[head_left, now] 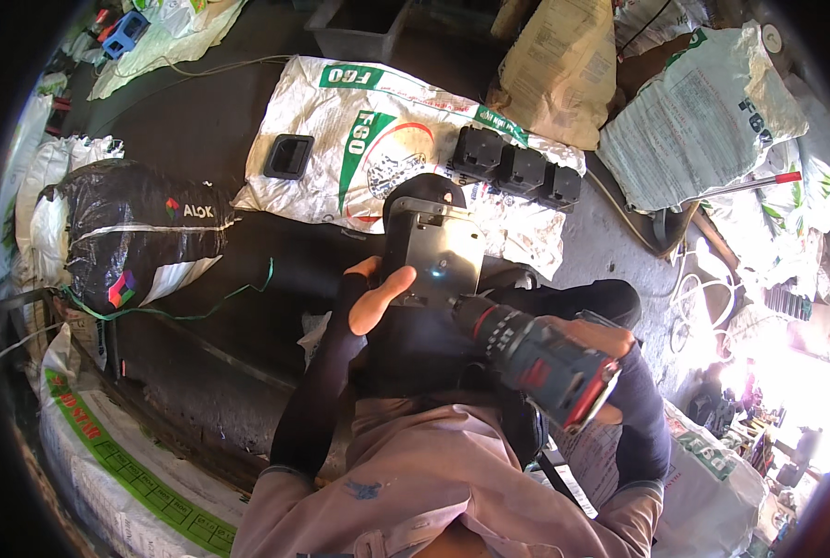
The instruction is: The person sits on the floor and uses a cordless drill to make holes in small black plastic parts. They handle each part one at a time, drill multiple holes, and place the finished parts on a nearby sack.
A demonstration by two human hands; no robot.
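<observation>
My left hand (382,296) grips the left edge of a rectangular, shiny metal plate (454,249) with a darker rim, its thumb on top and its other fingers mostly hidden. The plate lies over my lap. In my right hand (590,339) is a cordless drill (536,353), dark grey with red trim, its front end pointing at the plate's lower right corner. Whether the tip touches the plate is too small to tell. A small bright spot shines on the plate's face.
Ahead, a flattened white sack (294,102) carries a black square housing (288,156) and a row of similar black housings (523,171). A stuffed black sack (145,219) is at left with green string (192,317). More sacks (698,126) lie far right; a grey tub (359,37) stands at the back.
</observation>
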